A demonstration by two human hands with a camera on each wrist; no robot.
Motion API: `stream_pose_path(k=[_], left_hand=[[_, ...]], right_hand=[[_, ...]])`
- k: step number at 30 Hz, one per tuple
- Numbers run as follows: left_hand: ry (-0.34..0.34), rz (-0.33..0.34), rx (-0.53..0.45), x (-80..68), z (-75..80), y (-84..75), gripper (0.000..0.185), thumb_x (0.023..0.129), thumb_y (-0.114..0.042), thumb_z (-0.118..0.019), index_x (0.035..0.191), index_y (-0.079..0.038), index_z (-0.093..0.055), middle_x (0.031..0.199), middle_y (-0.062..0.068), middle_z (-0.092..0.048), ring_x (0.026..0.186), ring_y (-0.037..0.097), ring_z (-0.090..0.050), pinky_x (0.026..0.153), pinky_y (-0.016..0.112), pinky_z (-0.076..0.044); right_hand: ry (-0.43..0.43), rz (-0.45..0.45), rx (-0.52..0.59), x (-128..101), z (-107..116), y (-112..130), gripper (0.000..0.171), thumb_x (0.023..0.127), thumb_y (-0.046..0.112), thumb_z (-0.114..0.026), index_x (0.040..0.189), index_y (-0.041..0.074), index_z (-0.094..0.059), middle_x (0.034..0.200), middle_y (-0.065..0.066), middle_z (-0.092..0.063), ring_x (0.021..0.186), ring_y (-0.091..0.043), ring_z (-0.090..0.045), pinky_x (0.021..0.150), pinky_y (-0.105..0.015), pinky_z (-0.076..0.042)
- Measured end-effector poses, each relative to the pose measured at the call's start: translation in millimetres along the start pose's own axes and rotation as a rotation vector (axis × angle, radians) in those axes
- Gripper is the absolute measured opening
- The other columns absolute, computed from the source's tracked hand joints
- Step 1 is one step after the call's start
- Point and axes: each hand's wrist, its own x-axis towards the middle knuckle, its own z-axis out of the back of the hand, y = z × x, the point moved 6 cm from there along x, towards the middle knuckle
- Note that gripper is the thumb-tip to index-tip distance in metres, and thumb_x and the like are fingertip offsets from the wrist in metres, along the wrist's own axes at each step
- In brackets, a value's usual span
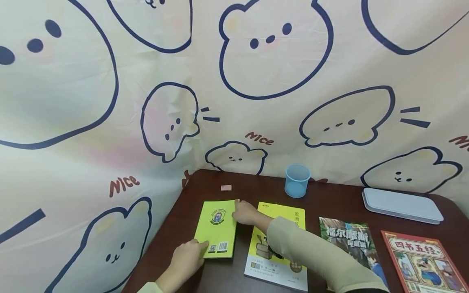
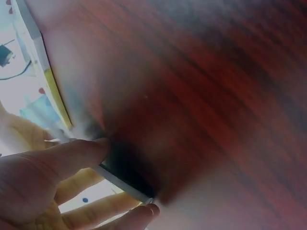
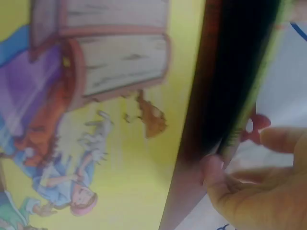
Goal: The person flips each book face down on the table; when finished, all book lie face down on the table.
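Observation:
A lime-green book (image 1: 224,230) shows its cover with a round cartoon emblem and a barcode near the lower edge. At its lower left corner my left hand (image 1: 185,260) grips it, thumb on the cover; the left wrist view shows the book's edge (image 2: 127,184) between thumb and fingers. My right hand (image 1: 244,212) pinches the upper right corner, with the thumb (image 3: 213,175) at the edge in the right wrist view. Under my right forearm lies a yellow and white book (image 1: 276,272), partly covered by the sleeve.
A pink eraser-like block (image 1: 226,188) and a blue cup (image 1: 297,181) are at the back of the dark wooden table (image 1: 256,188). To the right lie a comic-style book (image 1: 346,232), a red-bordered book (image 1: 425,260) and a pale blue case (image 1: 403,205). A patterned curtain (image 1: 205,61) hangs behind.

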Motion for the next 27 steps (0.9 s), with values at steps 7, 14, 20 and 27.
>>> stream_pose_path(k=[7,14,20,27], left_hand=[[0.064,-0.001,-0.016,3.6,-11.2,11.3,0.043,0.054,-0.030,-0.080,0.094,-0.020,-0.069,0.076,0.001,-0.050,0.054,0.014,-0.042,0.045,0.030,-0.036],[0.073,-0.049,-0.058,5.2,-17.6,10.6,0.040,0.058,-0.030,-0.078,0.096,-0.020,-0.068,0.080,0.000,-0.046,0.059,0.012,-0.037,0.048,0.027,-0.034],[0.093,-0.023,-0.057,10.1,-18.9,12.0,0.042,0.060,-0.032,-0.077,0.099,-0.022,-0.066,0.083,-0.001,-0.046,0.063,0.012,-0.038,0.048,0.028,-0.035],[0.218,0.076,-0.018,12.6,-13.1,19.0,0.032,0.068,-0.038,-0.069,0.094,-0.020,-0.067,0.080,0.001,-0.049,0.061,0.015,-0.044,0.046,0.034,-0.036]], right_hand=[[0.116,0.082,-0.422,-12,-14,5,0.065,0.081,0.040,-0.054,0.132,0.005,-0.036,0.138,-0.014,-0.026,0.127,-0.026,-0.021,0.096,-0.042,-0.026],[0.144,0.026,-0.578,-19,-14,-14,0.081,0.075,0.058,-0.053,0.138,0.015,-0.025,0.143,-0.008,-0.014,0.130,-0.025,-0.012,0.098,-0.047,-0.018],[0.134,0.048,-0.587,-22,-11,-22,0.079,0.077,0.060,-0.048,0.139,0.018,-0.021,0.145,-0.006,-0.009,0.130,-0.024,-0.009,0.099,-0.048,-0.015],[0.130,0.082,-0.629,-32,9,-22,0.075,0.082,0.057,-0.042,0.140,0.016,-0.017,0.145,-0.007,-0.003,0.131,-0.025,-0.006,0.100,-0.048,-0.014]])
